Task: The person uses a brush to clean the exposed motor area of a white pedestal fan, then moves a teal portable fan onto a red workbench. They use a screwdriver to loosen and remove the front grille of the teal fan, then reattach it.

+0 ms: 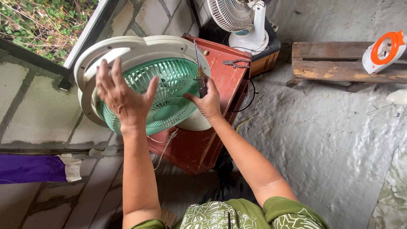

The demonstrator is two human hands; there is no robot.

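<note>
A round fan with a green grille (169, 91) and a cream frame (127, 44) lies tilted on a red wooden stand (199, 148). My left hand (123, 95) hovers open over the grille's left side, fingers spread, holding nothing. My right hand (207, 99) grips a screwdriver (198, 63) by its dark handle, the metal shaft pointing up past the frame's right rim. A thin wire (165, 142) hangs from the fan's lower edge.
Pliers (235, 64) lie on the red stand's far end. A white table fan (243, 21) stands behind on a dark box. A wooden bench (335, 63) with an orange-and-white device (383, 51) is at right. Purple cloth (29, 168) lies at left.
</note>
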